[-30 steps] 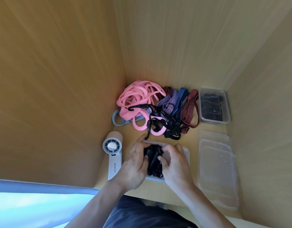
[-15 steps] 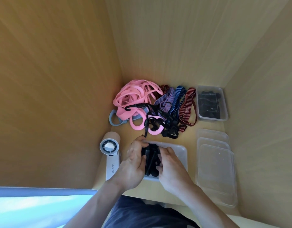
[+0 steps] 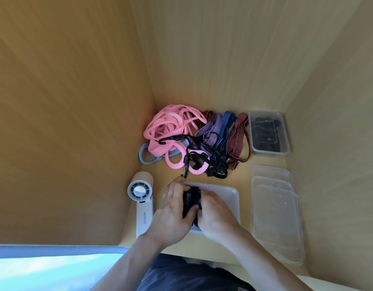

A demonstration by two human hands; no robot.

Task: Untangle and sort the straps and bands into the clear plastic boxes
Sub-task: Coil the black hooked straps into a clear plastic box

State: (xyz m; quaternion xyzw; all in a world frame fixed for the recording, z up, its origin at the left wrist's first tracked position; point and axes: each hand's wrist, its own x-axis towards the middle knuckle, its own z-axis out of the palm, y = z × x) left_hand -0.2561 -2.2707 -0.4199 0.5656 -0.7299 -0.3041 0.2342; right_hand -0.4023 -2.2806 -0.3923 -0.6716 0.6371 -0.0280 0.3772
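1. Looking down, I see both hands close together over the near clear box [image 3: 228,193]: the left hand [image 3: 170,208] and the right hand [image 3: 215,215] each grip a bundle of black straps [image 3: 190,198] between them, inside this box.
2. Behind it, on the pale wooden table [image 3: 241,172], lies a tangle of soft pink bands [image 3: 170,127] in flat loops, striped woven bands [image 3: 224,131] and black hooked cords [image 3: 204,158].
3. The far clear box [image 3: 285,141] holds dark pieces; I cannot tell their kind.
4. At the right, flat translucent boxes [image 3: 275,217] are stacked.
5. At the left lies a smooth white fan [image 3: 141,201].
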